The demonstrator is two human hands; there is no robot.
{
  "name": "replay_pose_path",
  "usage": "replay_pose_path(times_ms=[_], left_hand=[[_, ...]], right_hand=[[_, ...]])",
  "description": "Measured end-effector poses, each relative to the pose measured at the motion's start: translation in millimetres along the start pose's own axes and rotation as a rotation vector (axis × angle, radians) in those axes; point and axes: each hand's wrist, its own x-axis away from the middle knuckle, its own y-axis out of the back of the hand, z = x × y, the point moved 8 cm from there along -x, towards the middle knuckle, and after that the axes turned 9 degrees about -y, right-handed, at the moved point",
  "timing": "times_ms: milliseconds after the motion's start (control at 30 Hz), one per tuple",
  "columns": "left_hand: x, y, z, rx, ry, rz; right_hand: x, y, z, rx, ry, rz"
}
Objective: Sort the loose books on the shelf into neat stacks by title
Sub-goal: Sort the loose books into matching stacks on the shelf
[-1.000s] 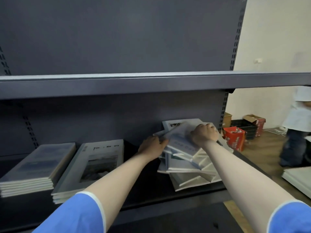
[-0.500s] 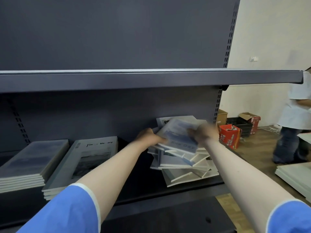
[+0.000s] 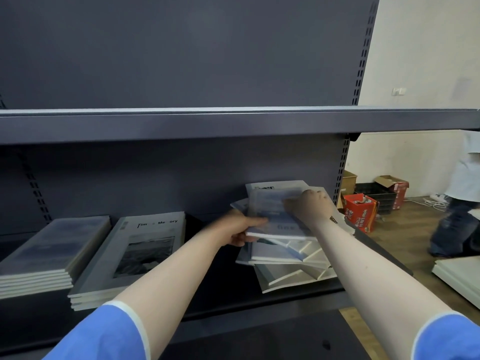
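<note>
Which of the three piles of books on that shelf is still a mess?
The right-hand pile, under both hands: its books lie fanned at different angles. The far-left stack and the middle stack have squared edges.

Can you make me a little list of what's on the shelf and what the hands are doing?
shelf: dark metal shelf, holding three groups of books
left stack: bluish-cover books, piled neatly
middle stack: grey books with a dark photo on the cover, piled neatly
right pile: messy pile of books, fanned at different angles
top book: blue-cover book, on top of the messy pile
left hand: gripping the top book's left edge
right hand: resting on the top book's cover
floor nearby: red box
</note>
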Motion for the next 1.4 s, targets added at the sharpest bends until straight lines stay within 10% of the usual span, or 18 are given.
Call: replay_pose_path(times_ms=[633,1400], left_hand=[[30,108,30,0.19,-0.252,-0.31],[180,359,168,-0.489,0.149,-0.638]], right_hand=[[40,-45,104,-0.364,0.1,0.285],[238,-189,340,-0.33,0.296,0.51]])
